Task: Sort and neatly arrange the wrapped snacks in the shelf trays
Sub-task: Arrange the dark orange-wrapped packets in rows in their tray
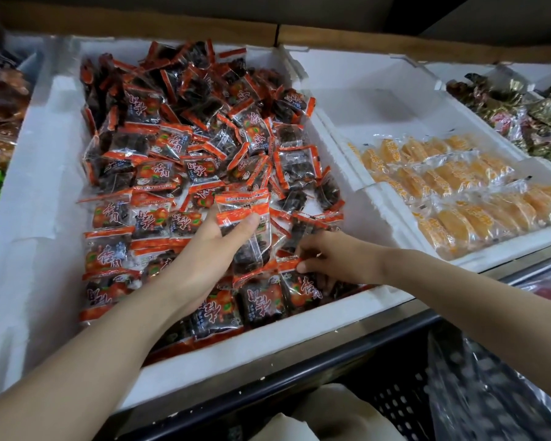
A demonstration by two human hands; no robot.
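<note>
Centre tray (35, 186): wrapped snacks (185, 122) heaped at the back, in rows at front left. My left hand (204, 249) holds a stack of packets (245, 214) above the front rows. My right hand (328, 256), beside it, pinches a single packet (299, 288). Neighbouring tray (379, 90), right: other snacks (452, 186) in its front half.

1. There is a single view, from a wide-angle camera on the person's head. It looks forward and steeply down along both forearms.
2. It sits close. The left grip (204, 246) and right grip (328, 259) fill the lower middle, over the white foam tray (39, 186) of red-wrapped snacks (172, 138).
3. To the right of the right grip, a second tray (392, 202) of yellow snacks (452, 186) runs out to the frame edge.
</note>
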